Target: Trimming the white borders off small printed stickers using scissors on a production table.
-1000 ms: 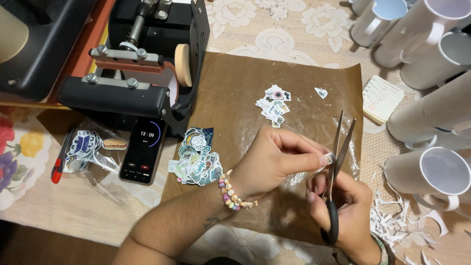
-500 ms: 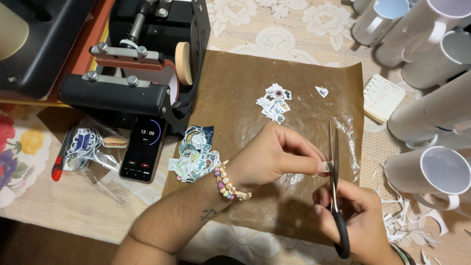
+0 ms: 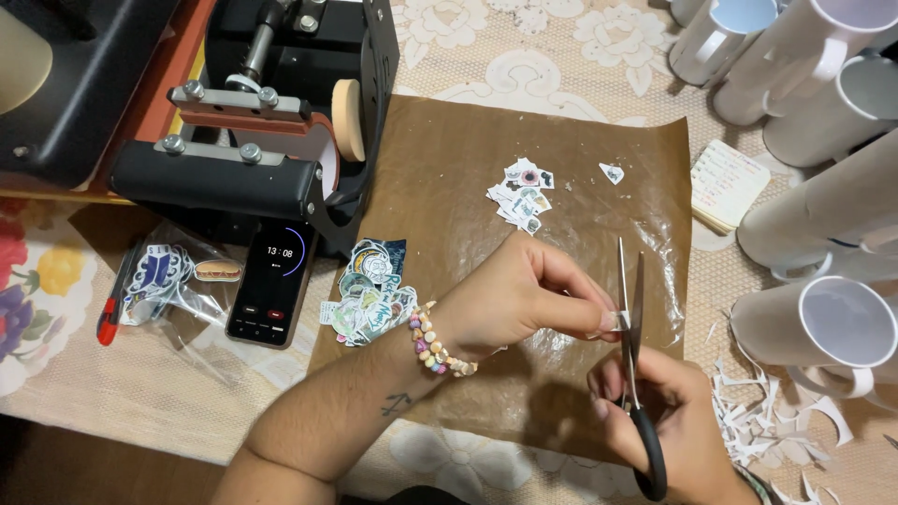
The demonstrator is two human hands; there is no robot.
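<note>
So I'm mid-trim here, lower right of the frame over the brown baking-paper sheet (image 3: pixel 449 187) on the desk. My right hand (image 3: pixel 669 421) grips the black-handled steel scissors (image 3: pixel 631 374), long axis near vertical, tips pointing up-frame, blades barely parted. My left hand (image 3: pixel 519 304) pinches a tiny white paper cutout (image 3: pixel 621 320) between the blades. Next probably needs a careful little turn of the paper.

A lace-clothed table (image 3: pixel 524 42) carries brown paper (image 3: pixel 449 168), a phone (image 3: pixel 273 283), white mugs (image 3: pixel 823 327) and a press (image 3: pixel 271 122).
</note>
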